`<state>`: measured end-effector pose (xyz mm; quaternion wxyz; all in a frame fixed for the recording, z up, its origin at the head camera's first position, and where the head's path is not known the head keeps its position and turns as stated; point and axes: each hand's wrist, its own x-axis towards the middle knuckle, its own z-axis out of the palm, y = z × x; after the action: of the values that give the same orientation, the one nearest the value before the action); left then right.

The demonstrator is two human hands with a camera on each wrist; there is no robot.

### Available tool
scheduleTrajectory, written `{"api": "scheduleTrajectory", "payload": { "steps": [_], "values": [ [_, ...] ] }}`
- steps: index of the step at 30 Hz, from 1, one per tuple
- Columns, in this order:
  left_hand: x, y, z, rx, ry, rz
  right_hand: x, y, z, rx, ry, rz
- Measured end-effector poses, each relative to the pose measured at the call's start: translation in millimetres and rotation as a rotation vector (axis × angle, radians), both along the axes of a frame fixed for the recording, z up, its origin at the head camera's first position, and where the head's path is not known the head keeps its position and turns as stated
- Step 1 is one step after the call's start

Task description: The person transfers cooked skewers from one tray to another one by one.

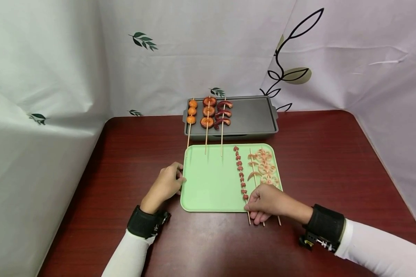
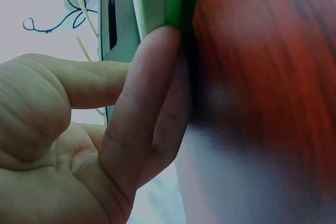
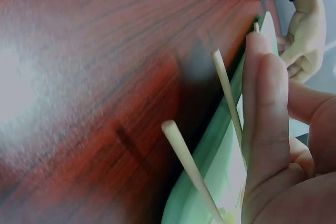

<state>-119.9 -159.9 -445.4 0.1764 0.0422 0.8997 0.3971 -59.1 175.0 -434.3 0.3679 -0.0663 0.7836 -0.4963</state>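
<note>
My left hand (image 1: pixel 166 182) grips the left edge of a light green tray (image 1: pixel 209 186), its thumb at the rim. In the left wrist view, the fingers of that hand (image 2: pixel 139 108) meet the side of the tray (image 2: pixel 152 3). At the tray's front right, my right hand (image 1: pixel 268 200) pinches the lower stick of a skewer of small red meat pieces (image 1: pixel 241 179). Beside it on the tray lie a skewer of pale pink curved pieces (image 1: pixel 252 164) and a lotus root skewer (image 1: pixel 266 168). Their bare ends pass under my right hand and over the front rim.
Behind the tray stands a grey grill plate (image 1: pixel 251 115). On its left lie skewers of orange balls (image 1: pixel 192 111), round brown slices (image 1: pixel 208 112) and dark red curved pieces (image 1: pixel 223 114), their sticks reaching over the tray. All rests on a reddish-brown table (image 1: pixel 332 161) before a patterned cloth.
</note>
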Motion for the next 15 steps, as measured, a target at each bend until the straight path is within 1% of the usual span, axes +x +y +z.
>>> {"api": "scheduleTrajectory", "payload": {
  "steps": [8,11,15],
  "values": [
    [0.3,0,0.1,0.007,-0.011,0.001,-1.8,2,5.2,0.011,0.055,0.022],
    [0.2,0,0.2,0.007,-0.012,0.001,-2.8,4,9.0,0.017,0.097,0.026],
    [0.3,0,0.7,0.003,-0.010,0.003,-6.0,8,13.6,0.039,0.200,0.047]
  ]
}}
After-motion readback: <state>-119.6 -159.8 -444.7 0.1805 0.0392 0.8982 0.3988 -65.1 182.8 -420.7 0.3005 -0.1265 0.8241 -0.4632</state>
